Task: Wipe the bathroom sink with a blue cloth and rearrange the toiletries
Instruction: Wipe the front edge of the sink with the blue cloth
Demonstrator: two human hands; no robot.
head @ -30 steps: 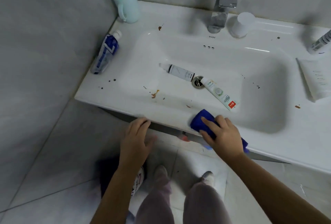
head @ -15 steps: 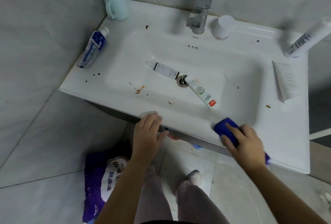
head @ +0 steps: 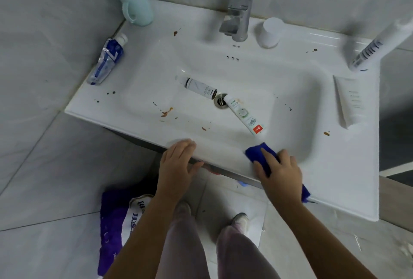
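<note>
A white sink [head: 134,109] spotted with brown stains fills a grey-tiled corner. At its left rear stands a mint cup [head: 136,4], and a blue toothpaste tube [head: 107,59] lies in front of it on the rim. In the basin a small bottle [head: 199,87] and a red-ended tube [head: 244,114] lie on either side of the drain [head: 220,101].

On the near lip, the left hand [head: 176,164] rests flat with its fingers close together and its thumb at the edge. To its right, the blue cloth [head: 260,153] lies slantwise. Its long axis runs from a far-left corner pointing into the basin to a near-right end that shows beside the wrist.

Half a second ago the cloth sat to the right of the tube's red end. Now its corner is just in front of that end, so it has slid left along the lip. The left hand has kept its place.

The right hand [head: 279,171] lies on top of the cloth with its fingers spread, pressing it down. Blue shows ahead of the fingertips and behind the palm.
</note>
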